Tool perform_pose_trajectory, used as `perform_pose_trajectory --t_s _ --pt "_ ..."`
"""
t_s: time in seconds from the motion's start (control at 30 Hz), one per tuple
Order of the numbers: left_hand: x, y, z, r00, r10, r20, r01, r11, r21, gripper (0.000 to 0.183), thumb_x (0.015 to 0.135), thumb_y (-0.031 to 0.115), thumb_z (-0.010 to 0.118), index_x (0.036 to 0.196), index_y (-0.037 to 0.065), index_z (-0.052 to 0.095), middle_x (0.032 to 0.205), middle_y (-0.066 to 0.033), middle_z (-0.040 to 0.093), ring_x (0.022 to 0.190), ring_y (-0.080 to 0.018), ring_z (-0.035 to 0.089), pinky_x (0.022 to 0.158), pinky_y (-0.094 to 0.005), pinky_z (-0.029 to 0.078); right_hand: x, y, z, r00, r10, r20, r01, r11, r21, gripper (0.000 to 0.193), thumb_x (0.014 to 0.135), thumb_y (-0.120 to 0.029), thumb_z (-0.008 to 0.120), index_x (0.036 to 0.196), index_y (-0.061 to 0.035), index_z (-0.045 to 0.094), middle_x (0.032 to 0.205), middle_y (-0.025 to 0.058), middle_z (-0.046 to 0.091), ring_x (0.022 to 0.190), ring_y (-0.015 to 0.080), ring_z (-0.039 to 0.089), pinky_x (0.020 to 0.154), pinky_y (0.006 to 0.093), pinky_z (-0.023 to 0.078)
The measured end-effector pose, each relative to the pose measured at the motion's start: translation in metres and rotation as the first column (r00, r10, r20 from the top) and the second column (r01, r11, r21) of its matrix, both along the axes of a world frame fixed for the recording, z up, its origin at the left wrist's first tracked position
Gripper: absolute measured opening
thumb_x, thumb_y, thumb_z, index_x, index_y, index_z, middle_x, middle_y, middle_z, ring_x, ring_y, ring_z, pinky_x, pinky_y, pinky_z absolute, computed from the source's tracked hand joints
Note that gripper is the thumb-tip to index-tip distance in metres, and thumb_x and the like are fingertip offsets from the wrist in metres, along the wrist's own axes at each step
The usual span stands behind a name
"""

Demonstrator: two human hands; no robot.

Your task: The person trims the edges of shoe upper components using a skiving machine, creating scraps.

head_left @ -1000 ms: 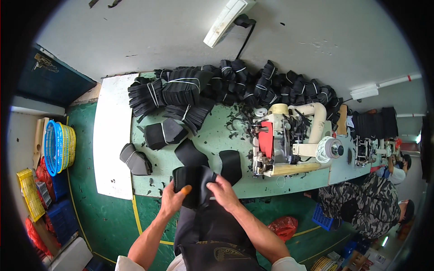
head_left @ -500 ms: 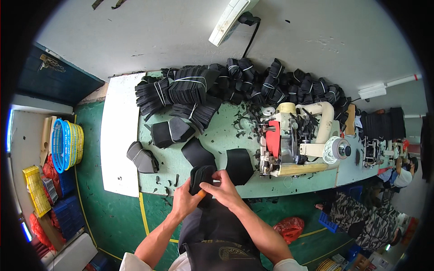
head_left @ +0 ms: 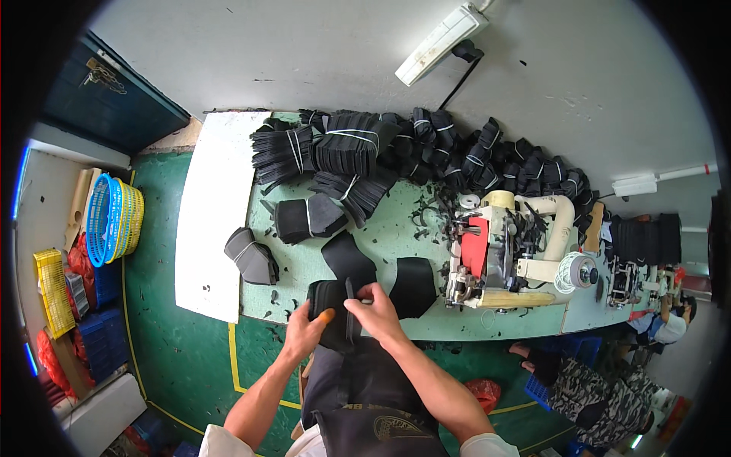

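Observation:
My left hand point(head_left: 304, 333) grips a stack of black padded fabric pieces point(head_left: 326, 298) by its near left side, at the table's front edge. An orange cover sits on one of its digits. Closed in a pinch, my right hand point(head_left: 373, 314) holds a thin black piece point(head_left: 350, 293) on edge along the stack's right side. Whether this piece is apart from the stack, I cannot tell. Just beyond lie two flat black fabric pieces, one point(head_left: 349, 256) behind the stack and another point(head_left: 413, 287) to the right of my right hand.
Tied black bundles point(head_left: 346, 145) pile up along the wall, with smaller tied bundles point(head_left: 253, 255) nearer. A cream-coloured machine point(head_left: 499, 244) with a red plate stands to the right amid black scraps. Baskets point(head_left: 114, 221) are at far left. A person in camouflage point(head_left: 601, 392) is at lower right.
My hands have moved apart, and the stack now shows more of its broad face. My right hand now holds a thin piece upright beside it. The whole view has shifted slightly.

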State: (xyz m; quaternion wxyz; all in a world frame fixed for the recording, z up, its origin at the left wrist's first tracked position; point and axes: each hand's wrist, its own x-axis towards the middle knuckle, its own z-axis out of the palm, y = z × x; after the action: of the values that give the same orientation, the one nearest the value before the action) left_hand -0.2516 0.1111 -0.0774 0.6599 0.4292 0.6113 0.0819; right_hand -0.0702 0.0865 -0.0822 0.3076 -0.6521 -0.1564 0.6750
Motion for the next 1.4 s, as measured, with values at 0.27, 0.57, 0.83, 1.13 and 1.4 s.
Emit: perform_pose_trajectory --t_s 0.27,0.57,0.83,1.13,1.4 --pt "-0.013 -0.005 0.005 0.975 0.201 -0.093 -0.139 0.882 0.449 0.026 0.080 0.007 0.065 0.104 -0.001 0.062 0.091 -0.0141 0.065 0.080 -0.0219 0.065 0.070 -0.0327 0.050 -0.010 0.034 -0.013 0.383 -0.128 0.915 -0.496 0.807 0.320 0.053 0.075 -0.036 0.077 0.106 -0.0046 0.048 0.104 0.0156 0.055 0.097 0.0362 0.055 0.080 0.0458 0.048" --pt "0.022 0.004 0.042 0.981 -0.131 -0.142 0.185 0.844 0.504 0.038 0.077 0.011 0.069 0.113 0.002 0.061 0.104 -0.0160 0.060 0.093 -0.0330 0.061 0.081 -0.0371 0.049 -0.009 0.003 0.018 0.996 0.035 0.078 -0.052 0.970 0.238 0.046 0.080 -0.030 0.079 0.105 -0.0012 0.053 0.106 0.0090 0.060 0.101 0.0181 0.059 0.088 0.0324 0.046" --pt "0.016 0.012 0.039 0.950 -0.308 -0.054 0.305 0.873 0.381 0.061 0.080 0.034 0.077 0.129 0.004 0.056 0.111 -0.0105 0.059 0.093 -0.0261 0.064 0.083 -0.0346 0.050 0.004 -0.005 0.029 0.965 -0.142 -0.219 0.169 0.980 0.108 0.024 0.085 -0.018 0.070 0.097 -0.0018 0.057 0.092 0.0034 0.062 0.084 0.0101 0.061 0.074 0.0249 0.050" --pt "0.023 0.008 -0.007 0.870 0.341 0.355 -0.392 0.917 0.079 0.023 0.096 0.005 0.053 0.119 -0.001 0.054 0.106 -0.0045 0.063 0.097 -0.0123 0.059 0.087 -0.0265 0.047 0.036 -0.029 0.008 0.833 -0.146 0.534 0.022 0.973 0.232 0.022 0.085 -0.016 0.049 0.098 0.0014 0.047 0.075 0.0260 0.058 0.069 0.0459 0.056 0.065 0.0487 0.046" --pt "0.074 0.042 -0.065 0.991 0.110 0.080 -0.135 0.863 0.487 0.047 0.093 0.005 0.050 0.138 -0.001 0.036 0.123 -0.0202 0.052 0.110 -0.0308 0.053 0.098 -0.0386 0.040 0.083 -0.032 -0.053 0.392 0.054 0.918 -0.135 0.991 0.000 0.045 0.085 -0.018 0.055 0.118 0.0093 0.043 0.119 0.0310 0.050 0.111 0.0463 0.048 0.099 0.0501 0.037"
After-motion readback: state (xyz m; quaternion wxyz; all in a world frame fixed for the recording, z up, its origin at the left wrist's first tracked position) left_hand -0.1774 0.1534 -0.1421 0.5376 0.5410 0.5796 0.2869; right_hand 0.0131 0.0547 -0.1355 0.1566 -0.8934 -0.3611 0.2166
